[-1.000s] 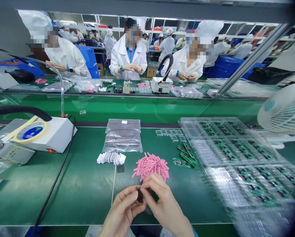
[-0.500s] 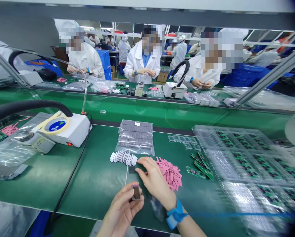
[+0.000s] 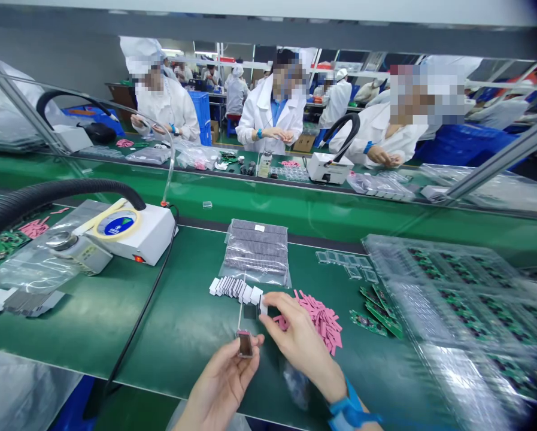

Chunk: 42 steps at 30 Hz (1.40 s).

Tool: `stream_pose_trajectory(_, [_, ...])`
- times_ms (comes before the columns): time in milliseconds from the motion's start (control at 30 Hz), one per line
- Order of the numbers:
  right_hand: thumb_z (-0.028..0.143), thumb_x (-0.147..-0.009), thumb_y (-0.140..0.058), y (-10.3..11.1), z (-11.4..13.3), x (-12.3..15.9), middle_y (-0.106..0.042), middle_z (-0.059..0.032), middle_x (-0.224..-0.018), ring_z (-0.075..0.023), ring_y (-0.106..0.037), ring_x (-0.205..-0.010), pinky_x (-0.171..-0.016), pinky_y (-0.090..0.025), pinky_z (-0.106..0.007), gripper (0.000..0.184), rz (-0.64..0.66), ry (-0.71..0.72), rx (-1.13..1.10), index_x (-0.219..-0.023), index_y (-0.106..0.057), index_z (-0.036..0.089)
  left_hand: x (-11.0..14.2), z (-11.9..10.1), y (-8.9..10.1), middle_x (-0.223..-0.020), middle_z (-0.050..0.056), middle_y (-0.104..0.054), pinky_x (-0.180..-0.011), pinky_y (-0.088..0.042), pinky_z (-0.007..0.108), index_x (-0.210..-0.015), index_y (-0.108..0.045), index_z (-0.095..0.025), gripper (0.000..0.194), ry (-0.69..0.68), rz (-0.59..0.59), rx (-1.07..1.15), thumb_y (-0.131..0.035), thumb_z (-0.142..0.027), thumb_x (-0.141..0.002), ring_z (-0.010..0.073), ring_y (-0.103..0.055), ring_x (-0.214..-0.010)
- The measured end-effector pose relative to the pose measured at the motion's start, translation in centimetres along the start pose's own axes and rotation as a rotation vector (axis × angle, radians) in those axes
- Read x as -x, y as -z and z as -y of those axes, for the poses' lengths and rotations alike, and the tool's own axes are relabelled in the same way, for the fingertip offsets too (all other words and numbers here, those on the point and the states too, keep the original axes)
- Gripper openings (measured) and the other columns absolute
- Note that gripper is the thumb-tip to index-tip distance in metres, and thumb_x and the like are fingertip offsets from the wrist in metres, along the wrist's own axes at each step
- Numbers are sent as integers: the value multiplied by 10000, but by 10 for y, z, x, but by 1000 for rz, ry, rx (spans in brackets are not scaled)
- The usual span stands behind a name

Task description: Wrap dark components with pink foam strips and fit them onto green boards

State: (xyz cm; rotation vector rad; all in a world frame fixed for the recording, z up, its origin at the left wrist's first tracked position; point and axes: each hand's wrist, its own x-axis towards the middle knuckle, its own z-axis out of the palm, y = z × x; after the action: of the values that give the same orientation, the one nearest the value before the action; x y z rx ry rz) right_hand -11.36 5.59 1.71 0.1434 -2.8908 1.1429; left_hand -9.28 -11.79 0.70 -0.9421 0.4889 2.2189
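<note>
My left hand (image 3: 230, 371) is closed around a small clear plastic frame (image 3: 245, 344) with a dark panel inside and a pink strip along its top edge. Up and to the right of it, my right hand (image 3: 297, 335) pinches a small white-faced piece (image 3: 263, 304) between thumb and fingertips. A row of overlapping white pieces (image 3: 232, 288) lies just left of those fingers. On the mat beneath them is a dark, flat square (image 3: 250, 312). Partly behind my right hand spreads a heap of pink strips (image 3: 324, 320).
A bagged stack of grey pieces (image 3: 257, 251) lies beyond. Clear frames (image 3: 346, 260), green circuit boards (image 3: 380, 308) and clear trays (image 3: 396, 287) sit to the right. At left stand a white box (image 3: 160, 239), a black hose (image 3: 66, 188) and a bottle (image 3: 88, 254). Co-workers sit opposite.
My right hand has closed on a white-faced piece at the right end of the row. The left hand still holds the clear frame. The whole view has shifted slightly.
</note>
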Motion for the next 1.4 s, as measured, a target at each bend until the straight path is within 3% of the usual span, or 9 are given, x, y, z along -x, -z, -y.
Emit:
stream_pose_trajectory(133, [183,-890,-563,19,11,27,-587,-26,-1137,-104,-556,-1077,-949,-460,-227,79,124,-8,-121,-959,-600,169,-1,4,0,-1001,193,-707,-985,-533,368,-887,-728,2,178,49,98,47,-602,-122,-865,256,-675,-1007])
stream_pose_trajectory(267, [157,-904,-531,23,16,47,-579,-18,-1125,-98,-537,-1068,-923,-463,-223,77,199,8,-152,-941,-596,174,0,12,-2,-984,181,-710,-912,-550,357,-942,-734,0,193,106,194,14,-633,-129,-841,243,-680,-927])
stream_pose_trajectory(600, [147,-955,-485,31,10,63,-569,1,-1145,-80,-517,-1078,-953,-446,-207,171,136,91,-161,-991,-637,218,-2,30,-10,-1020,194,-720,-886,-566,321,-916,-748,1,160,92,128,-8,-651,-58,-803,222,-689,-931])
stream_pose_trajectory(833, [107,-950,-475,36,3,73,-591,25,-1121,-77,-512,-1043,-930,-440,-195,179,24,139,-108,-968,-619,211,-3,39,-14,-932,192,-729,-886,-572,327,-858,-748,17,171,114,41,-42,-599,-63,-836,219,-700,-878])
stream_pose_trajectory(933, [91,-936,-461,26,1,80,-576,-21,-1143,-120,-501,-1055,-911,-431,-246,181,-79,210,37,-997,-603,185,-6,42,-12,-947,182,-732,-902,-564,320,-877,-756,-6,153,114,60,-79,-644,-83,-807,220,-700,-896])
stream_pose_trajectory(1033, [60,-915,-416,14,-2,86,-569,-67,-985,-149,-481,-936,-837,-394,-291,184,-192,287,165,-947,-578,142,-10,46,-7,-1000,194,-726,-920,-555,320,-906,-760,-15,176,95,101,-116,-676,-116,-789,234,-698,-937])
stream_pose_trajectory(1133, [44,-904,-415,13,-7,86,-530,-46,-830,-115,-442,-806,-758,-358,-255,146,-221,258,94,-830,-511,124,-11,49,-2,-1012,184,-729,-954,-540,321,-897,-766,-34,174,88,124,-158,-694,-147,-786,243,-696,-972])
stream_pose_trajectory(1233, [35,-903,-451,26,-15,84,-528,-27,-821,-86,-443,-791,-733,-341,-223,140,-278,186,21,-797,-477,123,-7,49,-1,-1076,196,-713,-997,-522,338,-910,-764,-35,206,109,150,-179,-708,-182,-777,280,-679,-1047])
stream_pose_trajectory(1400, [14,-886,-467,27,-31,92,-536,-51,-863,-107,-437,-828,-764,-289,-260,118,-470,226,233,-829,-503,110,-1,38,-8,-1138,257,-673,-1060,-488,367,-907,-741,39,221,88,109,-180,-603,-124,-853,339,-623,-1147])
